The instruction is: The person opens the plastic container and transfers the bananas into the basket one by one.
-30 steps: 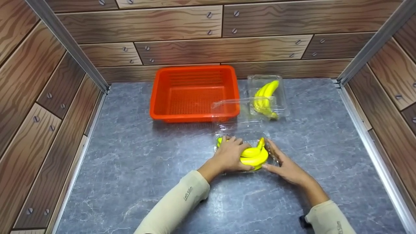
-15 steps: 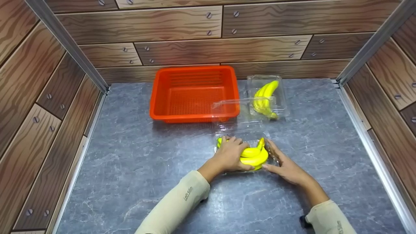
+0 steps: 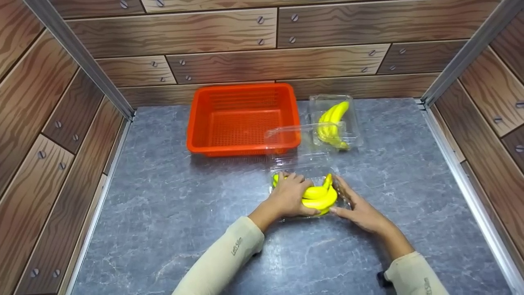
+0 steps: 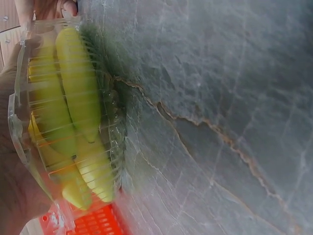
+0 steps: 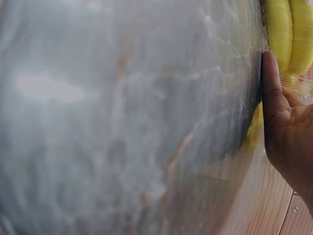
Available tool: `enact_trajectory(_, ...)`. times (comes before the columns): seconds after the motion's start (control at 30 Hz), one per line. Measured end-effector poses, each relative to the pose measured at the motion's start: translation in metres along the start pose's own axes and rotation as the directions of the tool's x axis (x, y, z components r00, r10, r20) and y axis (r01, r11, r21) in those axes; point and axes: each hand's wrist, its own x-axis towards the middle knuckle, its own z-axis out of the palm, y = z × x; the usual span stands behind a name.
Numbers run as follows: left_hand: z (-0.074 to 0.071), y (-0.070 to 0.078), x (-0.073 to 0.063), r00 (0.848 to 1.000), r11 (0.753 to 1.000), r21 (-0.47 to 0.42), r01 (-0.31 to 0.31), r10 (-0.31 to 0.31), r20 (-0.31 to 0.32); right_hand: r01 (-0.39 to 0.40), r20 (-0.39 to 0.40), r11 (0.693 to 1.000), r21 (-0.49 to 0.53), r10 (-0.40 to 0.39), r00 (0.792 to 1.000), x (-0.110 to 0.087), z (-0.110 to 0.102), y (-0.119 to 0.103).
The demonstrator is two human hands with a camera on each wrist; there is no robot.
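A bunch of yellow bananas point(image 3: 321, 201) sits in a clear plastic clamshell box point(image 3: 301, 164), whose lid is tipped back towards the basket. My left hand point(image 3: 290, 196) lies over the left part of the bunch, fingers curled down on the far side and thumb on the near side. At the box's right end, my right hand point(image 3: 364, 211) holds the wall between thumb and fingers. Through the ribbed box side, the left wrist view shows the bananas point(image 4: 78, 83) lying side by side. In the right wrist view my right hand point(image 5: 288, 127) is along the box edge.
An orange-red plastic basket point(image 3: 241, 150) stands at the back, partly overlapped by the raised clear lid. To its right is a second clear box point(image 3: 355, 110) with another bunch of bananas point(image 3: 333, 121). Wood-patterned walls point(image 3: 229, 28) bound the grey marbled table point(image 3: 163, 205).
The head view has shifted very slightly. Both hands, the bananas and the boxes keep their places.
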Motion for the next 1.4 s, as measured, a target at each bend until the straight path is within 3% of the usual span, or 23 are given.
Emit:
enact_trajectory(0.37,-0.0025,-0.0009,-0.0019,0.999,1.000,0.020,-0.011,0.012,-0.031,0.005,0.001,1.000,-0.025,-0.005,1.000,0.0017,-0.0017,-0.0015)
enact_trajectory(0.7,-0.0003,-0.0009,-0.0008,1.000,1.000,0.018,-0.006,0.006,-0.012,0.012,-0.010,1.000,-0.021,-0.012,1.000,0.0013,-0.0004,-0.0008)
enact_trajectory(1.4,-0.0011,-0.0035,-0.0016,0.999,1.000,0.027,-0.015,0.016,-0.034,0.007,0.002,1.000,-0.017,-0.007,1.000,0.0041,-0.0002,-0.0005)
